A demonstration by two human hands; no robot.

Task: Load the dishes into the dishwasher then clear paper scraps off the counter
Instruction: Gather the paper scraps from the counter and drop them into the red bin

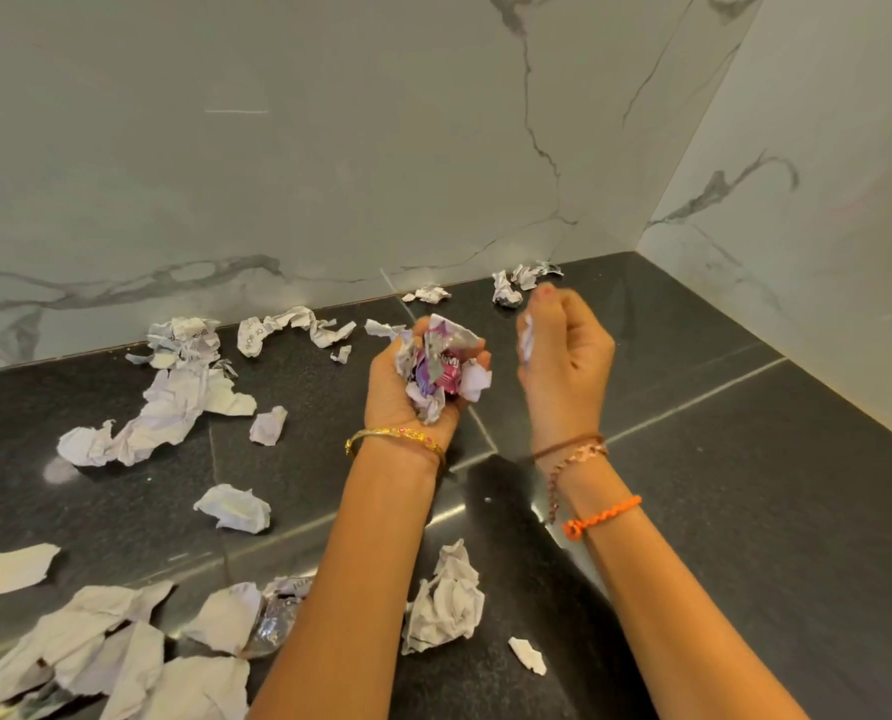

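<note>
A person's left hand [407, 387] is cupped palm-up above a dark stone bench [693, 485], fingers curled round a wad of crumpled paper scraps [441, 366], white with purple print. The right hand [563, 356], just beside it, is motion-blurred; its fingers pinch a small white scrap [526, 339]. More loose scraps [163, 413] lie scattered over the bench, mostly to the left and along the marble wall [329, 148]. Scraps at the lower left corner are cut off by the edge.

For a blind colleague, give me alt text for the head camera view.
The left hand holds a wad of crumpled scraps while the right hand pinches a small white scrap beside it. More paper scraps litter the black counter.
</note>
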